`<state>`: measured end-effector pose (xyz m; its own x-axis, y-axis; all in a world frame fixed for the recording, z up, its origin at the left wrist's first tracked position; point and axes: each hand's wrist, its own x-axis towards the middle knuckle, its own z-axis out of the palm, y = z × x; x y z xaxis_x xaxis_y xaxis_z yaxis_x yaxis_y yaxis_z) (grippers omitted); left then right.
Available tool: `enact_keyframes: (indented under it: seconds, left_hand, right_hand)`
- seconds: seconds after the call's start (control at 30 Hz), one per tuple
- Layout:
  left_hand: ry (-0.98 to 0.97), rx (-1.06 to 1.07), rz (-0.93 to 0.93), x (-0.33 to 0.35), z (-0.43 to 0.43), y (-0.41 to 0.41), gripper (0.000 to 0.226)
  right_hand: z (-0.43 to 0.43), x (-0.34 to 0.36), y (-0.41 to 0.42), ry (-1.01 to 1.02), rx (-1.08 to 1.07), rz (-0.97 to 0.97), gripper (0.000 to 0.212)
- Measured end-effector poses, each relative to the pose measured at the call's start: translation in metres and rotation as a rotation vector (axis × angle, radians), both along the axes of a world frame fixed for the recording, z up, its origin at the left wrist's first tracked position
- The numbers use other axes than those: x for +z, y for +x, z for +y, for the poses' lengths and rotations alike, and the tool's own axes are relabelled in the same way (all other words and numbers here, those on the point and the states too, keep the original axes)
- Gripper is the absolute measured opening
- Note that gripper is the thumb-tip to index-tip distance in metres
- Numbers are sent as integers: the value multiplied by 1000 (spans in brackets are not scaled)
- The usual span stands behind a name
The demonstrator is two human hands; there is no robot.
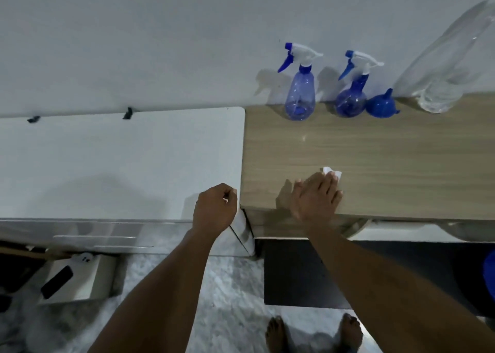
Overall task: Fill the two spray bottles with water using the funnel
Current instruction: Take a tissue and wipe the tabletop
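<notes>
My right hand (316, 197) lies flat on a tissue (332, 172), my left hand (215, 209) loosely fisted; the spray bottles (299, 93) far right by the funnel (380, 105) look light, slippery plastic, best gripped at the neck.

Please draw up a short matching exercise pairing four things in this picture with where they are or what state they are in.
Things:
1. blue plastic funnel
2. clear plastic water bottle
3. left hand
4. right hand

States:
A. closed in a fist at the white top's corner
B. flat on a white tissue
C. upside down beside a spray bottle
D. far right against the wall

Pairs: 1-C, 2-D, 3-A, 4-B
</notes>
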<state>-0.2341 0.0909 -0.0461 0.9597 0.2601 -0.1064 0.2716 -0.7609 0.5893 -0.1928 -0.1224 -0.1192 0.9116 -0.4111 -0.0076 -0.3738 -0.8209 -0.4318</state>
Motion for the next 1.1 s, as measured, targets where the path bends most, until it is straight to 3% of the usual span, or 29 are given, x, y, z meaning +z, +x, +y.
enact_keyframes:
  seconds: [0.1, 0.23, 0.4, 0.53, 0.7, 0.8, 0.9, 1.0, 1.1]
  left_hand:
    - [-18, -46, -65, -1, -4, 0, 34]
    - [-33, -118, -71, -6, -4, -5, 46]
    - [-18, -67, -97, -6, 15, -15, 43]
    - [9, -10, -105, -3, 31, -25, 42]
    - [47, 15, -91, 3, 37, -35, 43]
    - [33, 23, -79, 4, 30, -39, 43]
    - [25, -5, -57, 4, 8, -43, 42]
    - [11, -69, -30, 9, -28, -44, 33]
    - [-54, -88, 70, 17, -71, -41, 27]
  right_hand:
    - [-20, 2, -5, -10, 33, -127, 75]
    - [-15, -13, -10, -225, 194, 39, 80]
    - [5, -12, -1, -216, 200, 130, 86]
    - [42, -4, -2, -171, 396, 174, 81]
    - [71, -1, -16, -150, 686, 87, 74]
    - [46, 3, -18, -127, 930, 55, 67]
    - [11, 9, -23, -73, 1101, -155, 76]
    - [-26, 18, -25, -112, 1156, -151, 57]
    - [-72, 31, -25, -105, 1087, -48, 51]
